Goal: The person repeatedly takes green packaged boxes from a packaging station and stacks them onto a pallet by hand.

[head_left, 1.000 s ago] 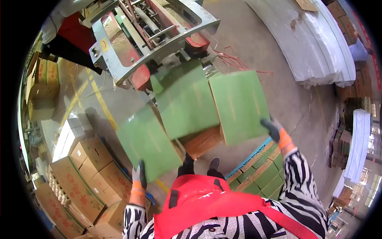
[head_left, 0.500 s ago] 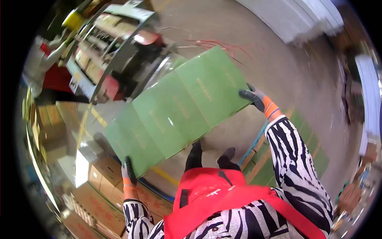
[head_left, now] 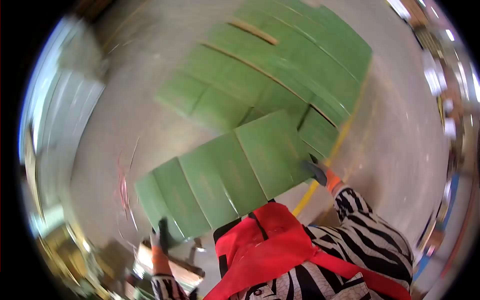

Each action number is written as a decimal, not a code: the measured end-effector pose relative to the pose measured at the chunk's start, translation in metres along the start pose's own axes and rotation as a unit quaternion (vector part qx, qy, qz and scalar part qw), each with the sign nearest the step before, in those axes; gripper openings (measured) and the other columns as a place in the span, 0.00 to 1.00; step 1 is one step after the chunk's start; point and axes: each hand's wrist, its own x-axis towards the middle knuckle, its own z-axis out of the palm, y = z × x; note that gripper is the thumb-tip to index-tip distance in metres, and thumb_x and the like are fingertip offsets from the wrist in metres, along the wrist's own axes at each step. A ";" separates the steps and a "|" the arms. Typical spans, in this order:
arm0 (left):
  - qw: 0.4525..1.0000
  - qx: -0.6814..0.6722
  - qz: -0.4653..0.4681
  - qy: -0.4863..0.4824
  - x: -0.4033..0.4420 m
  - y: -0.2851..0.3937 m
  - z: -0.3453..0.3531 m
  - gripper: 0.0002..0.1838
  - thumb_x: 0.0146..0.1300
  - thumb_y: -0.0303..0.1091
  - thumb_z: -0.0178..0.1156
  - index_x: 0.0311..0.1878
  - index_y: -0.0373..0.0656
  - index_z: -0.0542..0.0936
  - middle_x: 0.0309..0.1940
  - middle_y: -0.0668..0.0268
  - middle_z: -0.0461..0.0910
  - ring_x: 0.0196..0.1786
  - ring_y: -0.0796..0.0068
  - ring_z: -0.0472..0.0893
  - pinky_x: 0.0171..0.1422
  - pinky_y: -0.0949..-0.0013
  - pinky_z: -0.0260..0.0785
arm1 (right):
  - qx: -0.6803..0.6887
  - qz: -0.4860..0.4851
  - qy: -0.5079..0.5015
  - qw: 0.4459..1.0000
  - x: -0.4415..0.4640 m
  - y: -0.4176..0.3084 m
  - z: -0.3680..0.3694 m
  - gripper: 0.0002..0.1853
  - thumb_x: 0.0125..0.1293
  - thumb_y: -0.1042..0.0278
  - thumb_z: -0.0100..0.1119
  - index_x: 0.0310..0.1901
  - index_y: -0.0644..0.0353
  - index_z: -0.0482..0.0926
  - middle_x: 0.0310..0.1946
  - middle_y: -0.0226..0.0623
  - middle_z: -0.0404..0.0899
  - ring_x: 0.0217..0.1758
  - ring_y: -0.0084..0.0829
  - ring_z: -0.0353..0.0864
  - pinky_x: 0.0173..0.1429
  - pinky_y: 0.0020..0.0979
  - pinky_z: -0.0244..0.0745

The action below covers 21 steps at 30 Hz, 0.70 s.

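A long green flattened cardboard box (head_left: 216, 172) with several crease lines is held in front of my body at a slant, its right end higher in the view. My left hand (head_left: 160, 240), in a grey and orange glove, grips its lower left corner. At the right end, my right hand (head_left: 318, 172), gloved the same way, is closed on the edge. Fingers beneath the cardboard are hidden. Beyond it, a wide stack of green flattened cardboard (head_left: 295, 65) lies low on the floor, partly covered by the held piece.
Pink and white straps (head_left: 123, 187) are strewn on the floor to the left. Pale stacked sheets (head_left: 75, 100) stand at the far left. An open carton (head_left: 182, 272) is near my left forearm. A yellow floor line (head_left: 306, 199) runs along the right.
My body and view have turned to the right, away from the machine and the other person. The green stack now lies ahead. Both hands still hold the flattened box.
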 end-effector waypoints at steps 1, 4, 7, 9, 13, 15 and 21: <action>0.999 0.003 0.011 -0.045 0.057 0.041 0.038 0.26 0.63 0.41 0.60 0.59 0.34 0.70 0.53 0.60 0.76 0.54 0.70 0.75 0.60 0.69 0.66 | 0.094 0.006 0.075 0.993 -0.009 0.040 0.010 0.32 0.64 0.59 0.57 0.66 0.58 0.59 0.58 0.35 0.71 0.57 0.27 0.72 0.58 0.31 0.70; 0.955 0.150 0.052 -0.249 0.259 0.104 0.117 0.25 0.63 0.39 0.59 0.59 0.34 0.70 0.53 0.60 0.76 0.53 0.71 0.76 0.58 0.70 0.68 | 0.307 -0.009 0.256 0.917 0.004 0.141 0.065 0.28 0.66 0.61 0.53 0.66 0.57 0.60 0.58 0.34 0.70 0.56 0.27 0.72 0.57 0.30 0.71; 0.923 0.254 0.068 -0.279 0.213 0.208 0.247 0.26 0.62 0.43 0.60 0.58 0.37 0.72 0.51 0.64 0.77 0.50 0.75 0.76 0.54 0.71 0.69 | 0.387 -0.024 0.295 0.873 -0.056 0.136 0.018 0.25 0.68 0.63 0.50 0.65 0.58 0.61 0.58 0.34 0.69 0.57 0.27 0.72 0.57 0.29 0.71; 0.902 0.241 0.060 -0.352 0.261 0.216 0.300 0.27 0.63 0.44 0.59 0.58 0.33 0.71 0.53 0.61 0.76 0.52 0.74 0.75 0.55 0.70 0.69 | 0.397 -0.032 0.343 0.850 -0.046 0.149 0.012 0.26 0.66 0.61 0.54 0.63 0.58 0.63 0.55 0.31 0.71 0.56 0.25 0.71 0.56 0.27 0.70; 0.891 0.272 0.098 -0.351 0.308 0.276 0.369 0.32 0.63 0.50 0.56 0.62 0.34 0.68 0.56 0.64 0.74 0.55 0.75 0.74 0.59 0.71 0.67 | 0.333 -0.090 0.369 0.863 -0.006 0.095 -0.026 0.27 0.66 0.64 0.54 0.64 0.61 0.62 0.58 0.32 0.69 0.58 0.25 0.69 0.58 0.26 0.68; 0.884 0.274 0.102 -0.365 0.288 0.298 0.392 0.33 0.60 0.52 0.59 0.62 0.41 0.68 0.54 0.67 0.75 0.53 0.76 0.74 0.58 0.70 0.67 | 0.363 -0.118 0.358 0.852 0.008 0.088 -0.042 0.26 0.66 0.67 0.54 0.65 0.61 0.62 0.59 0.33 0.68 0.59 0.24 0.69 0.60 0.25 0.67; 0.808 0.464 0.232 -0.280 0.451 0.245 0.362 0.31 0.63 0.43 0.59 0.65 0.37 0.65 0.58 0.59 0.72 0.55 0.70 0.74 0.61 0.67 0.64 | 0.242 -0.003 0.332 0.911 0.055 0.131 -0.097 0.29 0.66 0.66 0.55 0.67 0.61 0.58 0.62 0.33 0.67 0.59 0.22 0.69 0.61 0.24 0.67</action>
